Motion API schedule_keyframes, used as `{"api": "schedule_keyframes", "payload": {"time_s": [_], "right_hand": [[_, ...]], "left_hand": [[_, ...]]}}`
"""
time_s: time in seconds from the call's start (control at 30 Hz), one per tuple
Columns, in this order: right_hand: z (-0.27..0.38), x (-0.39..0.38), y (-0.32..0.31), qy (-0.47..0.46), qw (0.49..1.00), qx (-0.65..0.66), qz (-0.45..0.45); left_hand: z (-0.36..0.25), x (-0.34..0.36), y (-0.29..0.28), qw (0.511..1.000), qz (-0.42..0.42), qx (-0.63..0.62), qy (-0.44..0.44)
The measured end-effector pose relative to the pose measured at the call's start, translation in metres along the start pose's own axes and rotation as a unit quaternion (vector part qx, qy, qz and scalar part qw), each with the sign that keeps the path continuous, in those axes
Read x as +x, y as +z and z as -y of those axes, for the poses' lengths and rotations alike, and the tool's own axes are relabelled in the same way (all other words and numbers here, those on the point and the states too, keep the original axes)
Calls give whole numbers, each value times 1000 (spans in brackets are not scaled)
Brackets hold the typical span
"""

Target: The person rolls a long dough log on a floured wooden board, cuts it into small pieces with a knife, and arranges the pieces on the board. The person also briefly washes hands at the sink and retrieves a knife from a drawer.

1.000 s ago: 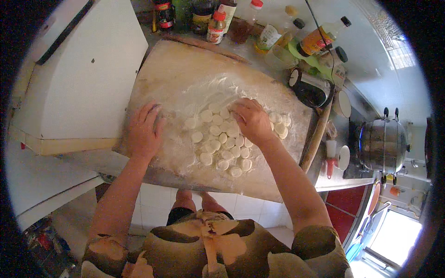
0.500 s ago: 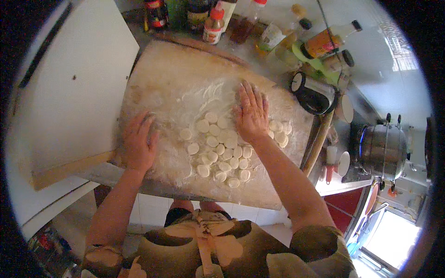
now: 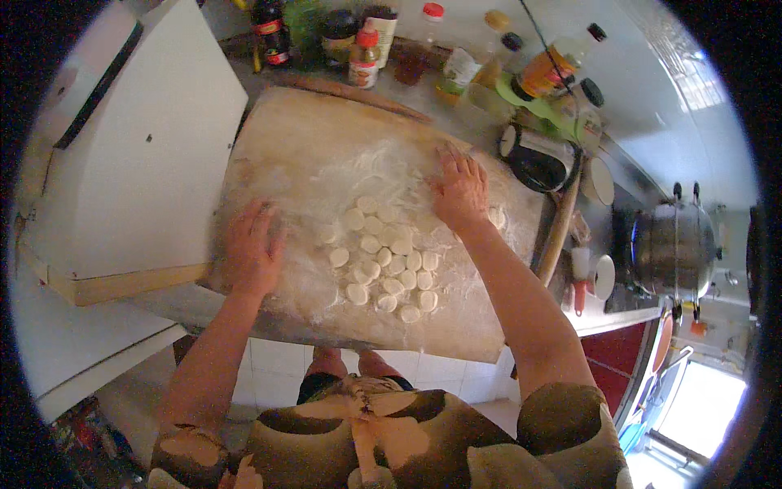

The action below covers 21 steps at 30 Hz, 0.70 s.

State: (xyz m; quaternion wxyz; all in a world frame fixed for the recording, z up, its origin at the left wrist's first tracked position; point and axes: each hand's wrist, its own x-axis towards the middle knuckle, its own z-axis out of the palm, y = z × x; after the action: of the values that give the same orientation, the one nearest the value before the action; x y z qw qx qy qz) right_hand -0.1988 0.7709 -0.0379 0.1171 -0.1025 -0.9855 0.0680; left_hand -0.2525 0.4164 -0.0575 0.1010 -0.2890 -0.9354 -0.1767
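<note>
Several small pale dough rounds (image 3: 397, 262) lie in a loose cluster on a wide wooden board (image 3: 293, 122) dusted with flour. To the right of the cluster my right hand (image 3: 462, 193) is laid palm down, its fingers stretched out and a little bent. One dough round (image 3: 497, 217) shows just beside my right wrist; what lies under that palm is hidden. My left hand (image 3: 254, 246) rests on the left part of the board, fingers apart and slightly blurred, with no object seen in it.
A rolling pin (image 3: 559, 232) lies along the board's right edge. Sauce bottles (image 3: 363, 59) and oil bottles (image 3: 462, 69) line the back. A steel pot (image 3: 674, 247) stands far right, beyond a red-handled brush (image 3: 579, 285). A white cabinet panel (image 3: 163, 155) borders the left.
My right hand has shifted right and now covers most of the right-hand group of dough rounds. My left hand stays at the board's left side. The view has tilted slightly.
</note>
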Motion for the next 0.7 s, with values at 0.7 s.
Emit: {"api": "schedule_keyframes", "payload": {"time_s": [0.7], "right_hand": [[40, 10, 33, -39, 996, 42, 71]], "left_hand": [[2, 0, 1, 999, -14, -44, -8]]}}
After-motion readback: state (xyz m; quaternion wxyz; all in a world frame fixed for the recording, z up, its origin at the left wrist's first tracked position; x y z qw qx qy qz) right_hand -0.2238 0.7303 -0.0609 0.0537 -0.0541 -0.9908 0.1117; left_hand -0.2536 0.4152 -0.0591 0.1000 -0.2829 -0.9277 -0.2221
